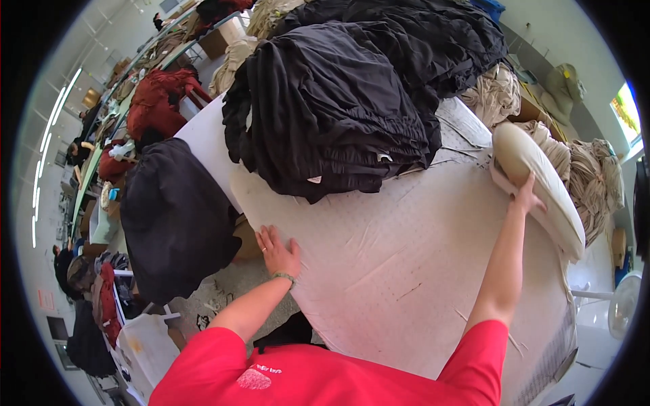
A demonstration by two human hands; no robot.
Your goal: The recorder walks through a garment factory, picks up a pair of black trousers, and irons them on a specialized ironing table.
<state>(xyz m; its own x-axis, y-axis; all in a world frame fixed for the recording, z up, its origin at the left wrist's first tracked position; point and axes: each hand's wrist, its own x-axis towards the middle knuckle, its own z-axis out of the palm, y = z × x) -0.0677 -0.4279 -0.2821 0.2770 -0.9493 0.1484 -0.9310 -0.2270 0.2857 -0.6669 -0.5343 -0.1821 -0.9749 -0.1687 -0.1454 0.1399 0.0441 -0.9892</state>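
Observation:
My left hand (277,251) lies flat on the left edge of a cloth-covered table (379,271), fingers stretched out and holding nothing. A ring and a bracelet show on it. On the right, my right hand (526,197) grips the near side of a long, rounded, beige padded ironing board (542,183) that stands over the table's right edge. Part of its fingers is hidden against the pad. Between the hands and farther away, a thick stack of folded black garments (332,108) sits on the table, with gathered waistbands and small white labels toward me.
More black garments (433,40) are heaped behind the stack. Beige cloth bundles (596,176) lie past the ironing board. Black cloth (172,216) hangs left of the table, near a red garment pile (159,101). A white fan (623,304) stands at right. Several people work far left.

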